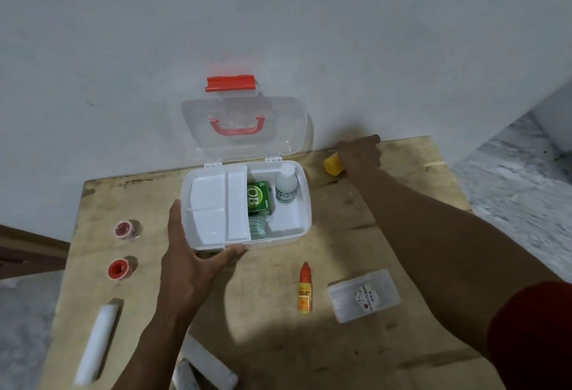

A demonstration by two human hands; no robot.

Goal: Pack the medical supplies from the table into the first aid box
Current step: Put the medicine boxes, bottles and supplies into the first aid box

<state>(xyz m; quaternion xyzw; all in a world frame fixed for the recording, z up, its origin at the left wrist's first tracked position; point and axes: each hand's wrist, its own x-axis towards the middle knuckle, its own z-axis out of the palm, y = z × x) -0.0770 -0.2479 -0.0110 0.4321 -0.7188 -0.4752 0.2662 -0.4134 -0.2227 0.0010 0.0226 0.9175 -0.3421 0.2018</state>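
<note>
The white first aid box (305, 204) stands open at the table's middle, its clear lid (244, 125) leaning on the wall. Inside lie a green carton (258, 197), a white bottle (286, 185), a teal packet (257, 227) and a white tray insert (216, 207). My left hand (188, 253) grips the box's front left corner. At the far right of the box, my right hand (359, 152) closes over a yellow item (332, 165) on the table; most of that item is hidden.
On the wooden table (340, 343) lie two red tape rolls (125, 228) (119, 267), a long white roll (99, 341), white bandage rolls (205, 361) near the front edge, an orange dropper bottle (305, 289) and a clear plastic pack (363, 295).
</note>
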